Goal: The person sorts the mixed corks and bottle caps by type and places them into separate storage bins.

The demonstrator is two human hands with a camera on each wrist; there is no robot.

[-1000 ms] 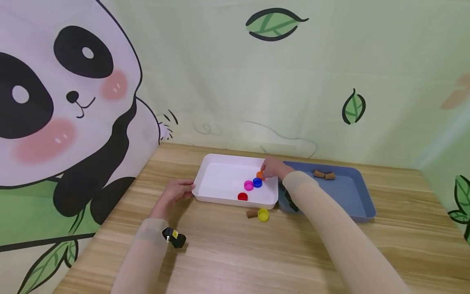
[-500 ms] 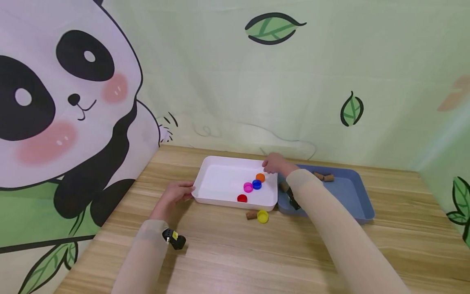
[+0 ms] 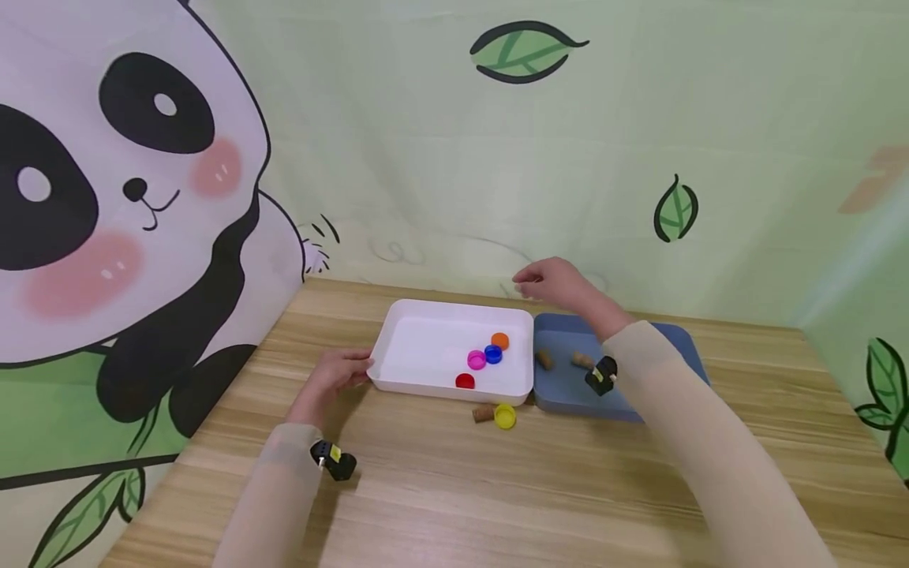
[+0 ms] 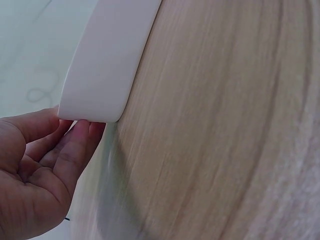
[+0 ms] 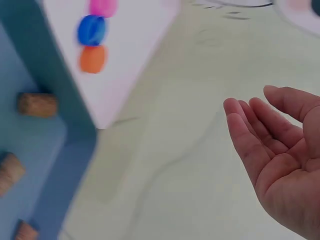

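My left hand (image 3: 334, 379) rests its fingertips against the left end of a white tray (image 3: 426, 386). In the left wrist view, thumb and fingers touch that end of the tray (image 4: 110, 65). Orange (image 3: 500, 341), blue (image 3: 493, 354), pink (image 3: 476, 360) and red (image 3: 465, 381) bottle caps lie in the tray's right half. My right hand (image 3: 557, 282) hangs in the air behind the line where the two trays meet. Its fingers are loosely bent with nothing between them, as the right wrist view shows the hand (image 5: 280, 155).
A blue tray (image 3: 575, 406) stands against the white tray's right side, with cork stoppers (image 3: 583, 360) inside, partly under the right forearm. In front of the white tray, a cork (image 3: 484, 413) lies beside a yellow cap (image 3: 505, 416) on the wooden table (image 3: 426, 489). A printed cloth (image 3: 398, 158) hangs behind.
My right hand has let go of the orange cap and moved up, back and right, off the white tray. The caps stay in place. My left hand has stayed at the tray's end.
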